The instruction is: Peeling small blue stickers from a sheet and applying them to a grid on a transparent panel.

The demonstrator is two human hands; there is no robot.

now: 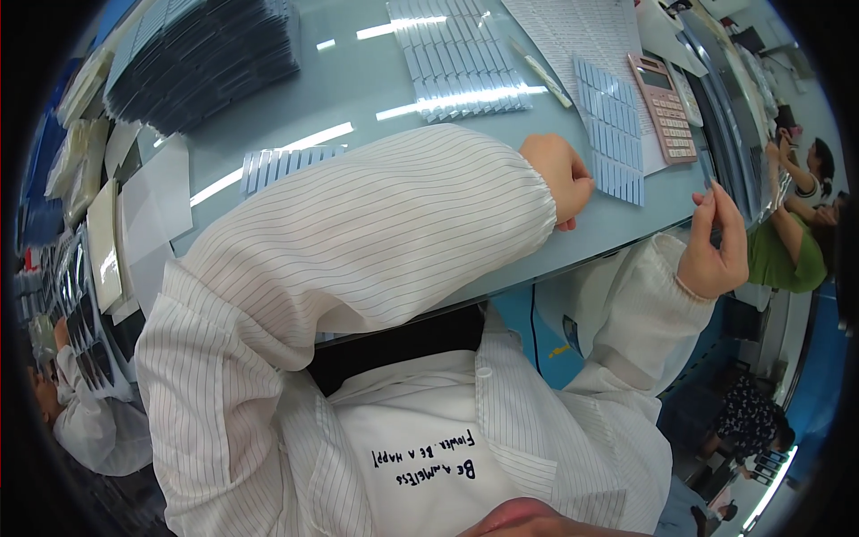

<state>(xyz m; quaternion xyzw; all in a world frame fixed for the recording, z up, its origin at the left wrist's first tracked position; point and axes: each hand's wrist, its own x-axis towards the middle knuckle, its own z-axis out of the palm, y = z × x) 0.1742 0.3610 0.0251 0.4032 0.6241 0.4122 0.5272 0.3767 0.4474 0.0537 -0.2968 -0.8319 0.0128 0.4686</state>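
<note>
My left hand is closed, its fingers curled under, low over the glass-topped table beside a sheet of light-blue strips. Whatever it may hold is hidden. Past the table's right edge, my right hand is raised with thumb and fingertips pinched together. A tiny pale sliver seems to show at those tips, too small to name. A larger sheet of similar strips lies farther back, and a smaller strip sheet is partly covered by my left sleeve.
Dark stacked sheets stand at the back left. A pink calculator rests near printed paper, with a pale pen close by. White sheets and packets line the left side. Other people are at both sides, one in green.
</note>
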